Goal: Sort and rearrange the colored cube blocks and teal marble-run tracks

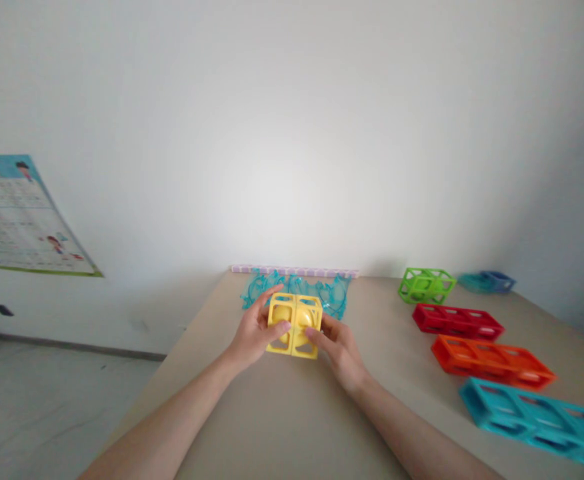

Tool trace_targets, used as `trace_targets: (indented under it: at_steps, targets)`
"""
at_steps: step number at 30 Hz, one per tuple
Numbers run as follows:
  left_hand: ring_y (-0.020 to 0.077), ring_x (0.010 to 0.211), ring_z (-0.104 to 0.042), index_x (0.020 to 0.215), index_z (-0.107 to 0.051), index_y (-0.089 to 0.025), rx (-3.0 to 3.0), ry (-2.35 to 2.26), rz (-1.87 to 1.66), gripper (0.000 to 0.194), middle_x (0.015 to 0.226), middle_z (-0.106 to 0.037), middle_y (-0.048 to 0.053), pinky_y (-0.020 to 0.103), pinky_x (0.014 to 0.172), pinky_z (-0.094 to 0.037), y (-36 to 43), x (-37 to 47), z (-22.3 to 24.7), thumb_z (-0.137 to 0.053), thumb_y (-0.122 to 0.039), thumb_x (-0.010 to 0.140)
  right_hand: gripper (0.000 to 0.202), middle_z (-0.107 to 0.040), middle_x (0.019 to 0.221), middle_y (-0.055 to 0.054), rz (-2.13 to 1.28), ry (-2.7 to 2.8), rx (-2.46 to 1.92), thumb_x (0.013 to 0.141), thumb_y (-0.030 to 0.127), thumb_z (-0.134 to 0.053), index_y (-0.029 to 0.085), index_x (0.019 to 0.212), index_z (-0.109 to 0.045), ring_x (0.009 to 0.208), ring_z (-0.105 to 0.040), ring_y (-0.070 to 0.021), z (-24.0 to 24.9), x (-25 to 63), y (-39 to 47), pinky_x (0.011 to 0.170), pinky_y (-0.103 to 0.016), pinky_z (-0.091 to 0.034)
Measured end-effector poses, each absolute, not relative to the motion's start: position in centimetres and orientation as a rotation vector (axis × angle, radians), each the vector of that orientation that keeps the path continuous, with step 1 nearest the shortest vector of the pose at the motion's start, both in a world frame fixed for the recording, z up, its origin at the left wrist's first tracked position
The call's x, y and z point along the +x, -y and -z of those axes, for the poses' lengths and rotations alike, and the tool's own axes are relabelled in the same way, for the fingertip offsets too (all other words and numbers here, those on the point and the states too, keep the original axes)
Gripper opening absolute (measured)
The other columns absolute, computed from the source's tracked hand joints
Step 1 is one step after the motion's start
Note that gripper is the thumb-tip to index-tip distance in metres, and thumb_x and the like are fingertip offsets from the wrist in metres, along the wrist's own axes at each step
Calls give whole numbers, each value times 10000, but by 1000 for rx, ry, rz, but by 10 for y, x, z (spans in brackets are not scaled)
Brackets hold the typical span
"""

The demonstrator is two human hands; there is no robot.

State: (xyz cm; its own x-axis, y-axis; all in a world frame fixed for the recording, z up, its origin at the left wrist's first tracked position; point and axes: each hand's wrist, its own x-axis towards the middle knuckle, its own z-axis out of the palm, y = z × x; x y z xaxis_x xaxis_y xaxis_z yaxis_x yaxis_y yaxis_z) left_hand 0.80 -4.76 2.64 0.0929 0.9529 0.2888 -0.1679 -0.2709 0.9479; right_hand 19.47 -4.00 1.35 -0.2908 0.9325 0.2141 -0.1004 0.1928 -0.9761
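Two yellow open-frame cubes [293, 347] are held side by side above the table, each with a rounded yellow piece inside. My left hand [255, 330] grips the left cube, its thumb across the front face. Around the right cube my right hand [339, 343] is closed, thumb pressed on the front near the seam. The cubes touch along their middle edge; whether they are locked together I cannot tell. Behind them lie clear teal plastic pieces [337, 293], partly hidden by my hands and the cubes.
On the right stand a green frame block [427, 285], a red row [457, 323], an orange row [492, 362] and a turquoise row [537, 420]. Blue pieces [497, 281] sit in the far right corner. A patterned strip [295, 271] runs along the wall. A poster [27, 217] hangs left.
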Motion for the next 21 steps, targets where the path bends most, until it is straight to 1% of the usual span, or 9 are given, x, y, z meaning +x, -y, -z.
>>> trace_targets:
  at_steps: [3, 5, 12, 17, 21]
  targets:
    - [199, 759, -676, 1360, -434, -206, 1366, -861, -1397, 763, 844, -709, 34, 300, 697, -557, 47, 8, -24, -780, -311, 688, 550, -688, 824, -55, -1300, 1469, -844, 709, 582, -713, 150, 1049, -699, 698, -598, -196, -15, 196, 40, 688, -323, -485]
    - [195, 757, -676, 1359, -430, -211, 1360, -864, -1391, 762, 850, -710, 31, 299, 698, -559, 46, 8, -24, -779, -309, 688, 554, -686, 814, -54, -1302, 1474, -843, 704, 584, -716, 152, 1052, -698, 694, -598, -198, -16, 197, 40, 689, -327, -488]
    - [205, 796, -685, 1381, -389, -233, 1308, -884, -1368, 772, 916, -715, 40, 316, 706, -570, 47, 8, -26, -761, -293, 707, 523, -669, 818, -52, -1320, 1464, -828, 705, 571, -722, 154, 1021, -698, 709, -601, -198, -12, 195, 38, 731, -349, -506]
    - [198, 792, -683, 1379, -390, -232, 1319, -884, -1366, 754, 898, -719, 37, 311, 705, -569, 47, 7, -26, -754, -276, 719, 520, -672, 841, -59, -1309, 1469, -816, 702, 562, -729, 153, 1022, -696, 723, -613, -205, -10, 194, 38, 703, -345, -509]
    - [209, 790, -690, 1395, -375, -237, 1307, -892, -1355, 794, 893, -722, 39, 322, 702, -570, 48, 8, -28, -765, -289, 706, 518, -682, 833, -58, -1347, 1426, -821, 684, 558, -745, 143, 990, -701, 734, -626, -210, -15, 194, 40, 738, -352, -512]
